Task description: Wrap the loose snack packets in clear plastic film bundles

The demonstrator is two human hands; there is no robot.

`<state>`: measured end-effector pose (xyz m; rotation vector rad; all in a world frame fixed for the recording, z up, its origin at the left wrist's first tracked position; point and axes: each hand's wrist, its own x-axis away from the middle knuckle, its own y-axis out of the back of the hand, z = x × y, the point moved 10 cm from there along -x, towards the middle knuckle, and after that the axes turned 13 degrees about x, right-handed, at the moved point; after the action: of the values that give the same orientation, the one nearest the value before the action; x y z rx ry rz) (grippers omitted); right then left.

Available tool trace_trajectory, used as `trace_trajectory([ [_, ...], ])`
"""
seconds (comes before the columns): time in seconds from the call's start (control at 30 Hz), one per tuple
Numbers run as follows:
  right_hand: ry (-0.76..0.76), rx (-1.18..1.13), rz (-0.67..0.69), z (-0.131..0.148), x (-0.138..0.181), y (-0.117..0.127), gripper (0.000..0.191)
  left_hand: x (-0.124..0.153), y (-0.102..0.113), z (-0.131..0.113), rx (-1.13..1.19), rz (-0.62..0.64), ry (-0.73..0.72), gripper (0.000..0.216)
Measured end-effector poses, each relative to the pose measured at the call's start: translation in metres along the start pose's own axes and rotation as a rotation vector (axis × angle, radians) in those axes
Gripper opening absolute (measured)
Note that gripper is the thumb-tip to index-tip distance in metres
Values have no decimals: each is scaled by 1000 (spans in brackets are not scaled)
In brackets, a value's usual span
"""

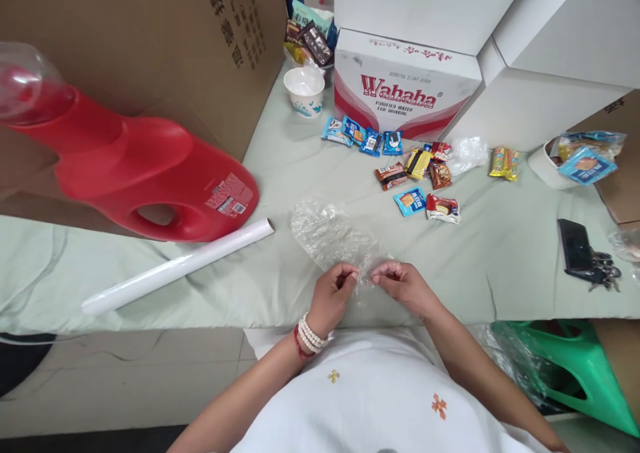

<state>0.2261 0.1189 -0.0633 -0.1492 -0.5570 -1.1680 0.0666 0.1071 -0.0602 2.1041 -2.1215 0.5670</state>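
Note:
A clear plastic bag (335,234) lies crumpled on the green cloth, its near end lifted between my two hands. My left hand (335,293), with a beaded bracelet at the wrist, pinches the bag's edge between thumb and fingers. Just to the right, my right hand (403,285) pinches the same end of the film, a small gap away from the left. Beyond the bag lie several small wrapped snacks, among them a light blue packet (410,201), a red and white packet (443,209) and a yellow packet (418,163).
A red jug (165,173) and a white roll (180,266) lie at left. A paper cup (305,91) stands before the Wahaha carton (400,93). At right are a white bowl of snacks (547,166), a black case with keys (575,246) and a green stool (575,366) below.

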Motion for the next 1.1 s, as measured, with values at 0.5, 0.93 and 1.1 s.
trace_trajectory([
  [0.5,73,366,-26,38,-7,52,88,13,29,-9,442,-22,-46,11],
  [0.93,295,568,-192,106,-29,-2,4,-7,-1,-101,-549,-35,-393,38],
  [1.1,132,326,-383,73,-27,58,24,-33,23,-95,-257,-152,-305,24],
])
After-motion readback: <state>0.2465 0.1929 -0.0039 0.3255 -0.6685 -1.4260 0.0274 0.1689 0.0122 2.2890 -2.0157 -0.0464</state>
